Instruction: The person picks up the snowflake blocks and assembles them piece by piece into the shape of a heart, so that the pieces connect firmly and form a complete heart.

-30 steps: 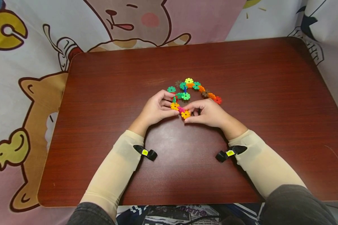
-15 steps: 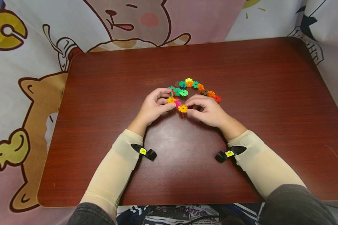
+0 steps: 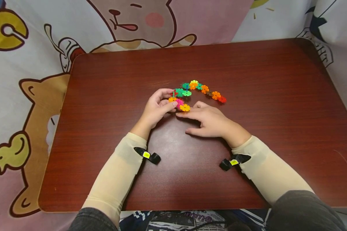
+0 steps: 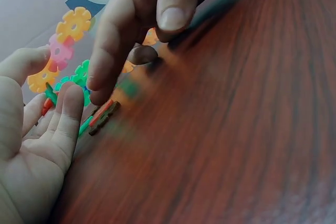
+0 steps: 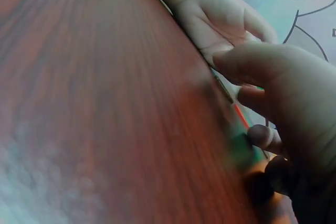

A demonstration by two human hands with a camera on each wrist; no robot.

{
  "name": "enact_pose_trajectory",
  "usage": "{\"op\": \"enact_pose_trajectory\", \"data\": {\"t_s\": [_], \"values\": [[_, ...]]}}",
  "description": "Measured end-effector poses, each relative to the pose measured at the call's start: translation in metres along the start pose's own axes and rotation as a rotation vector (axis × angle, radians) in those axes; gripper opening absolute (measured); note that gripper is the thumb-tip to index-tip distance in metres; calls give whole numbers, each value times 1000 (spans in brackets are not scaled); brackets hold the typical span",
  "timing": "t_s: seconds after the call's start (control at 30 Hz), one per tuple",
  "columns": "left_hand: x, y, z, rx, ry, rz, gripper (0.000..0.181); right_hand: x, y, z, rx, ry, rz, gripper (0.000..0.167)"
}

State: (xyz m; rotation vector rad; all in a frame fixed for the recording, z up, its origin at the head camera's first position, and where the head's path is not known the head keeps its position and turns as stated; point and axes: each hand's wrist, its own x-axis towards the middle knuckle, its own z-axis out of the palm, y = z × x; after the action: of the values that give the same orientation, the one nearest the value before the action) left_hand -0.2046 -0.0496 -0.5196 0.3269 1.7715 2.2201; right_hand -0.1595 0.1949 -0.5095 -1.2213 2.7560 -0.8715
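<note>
Several flower-shaped interlocking plastic discs are joined into a bent, multicoloured chain. My left hand point(image 3: 154, 110) pinches its near end between thumb and fingers, around a pink disc point(image 3: 179, 102) and an orange one. At the free tip sits a yellow-orange disc point(image 3: 185, 107), which the left wrist view shows raised off the table. Just in front of that tip is my right hand point(image 3: 212, 121), its fingers stretched out and holding nothing. Green discs point(image 3: 186, 93) stand behind the pinched part. The chain curves back to a yellow disc point(image 3: 194, 82) and ends right at a red disc point(image 3: 222, 99).
All this is on a brown wooden table point(image 3: 110, 89) with rounded corners. A cartoon-printed cloth point(image 3: 205, 19) hangs behind and to the left. Each forearm wears a pale sleeve with a small black camera point(image 3: 154, 158) on it.
The near end of the chain has moved left and away from the person, with the left hand. The right hand has released the yellow-orange disc and straightened its fingers in front of it.
</note>
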Motion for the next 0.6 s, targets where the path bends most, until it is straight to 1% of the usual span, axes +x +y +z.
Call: {"op": "enact_pose_trajectory", "data": {"t_s": [0.1,0.17,0.33,0.43,0.5,0.6], "values": [[0,0,1,-4,-1,-1,44,0,-3,-1,-2,-20,-3,56],[0,0,0,-3,1,0,44,1,-2,0,16,0,-12,51],[-1,1,1,3,10,-10,44,1,7,6,77,107,-42,33],[-2,2,2,7,9,-17,44,2,12,9,138,178,-53,25],[-1,3,2,9,8,-15,44,2,14,10,164,219,-41,21],[-1,3,2,14,6,-7,44,4,14,9,153,268,17,25]]}}
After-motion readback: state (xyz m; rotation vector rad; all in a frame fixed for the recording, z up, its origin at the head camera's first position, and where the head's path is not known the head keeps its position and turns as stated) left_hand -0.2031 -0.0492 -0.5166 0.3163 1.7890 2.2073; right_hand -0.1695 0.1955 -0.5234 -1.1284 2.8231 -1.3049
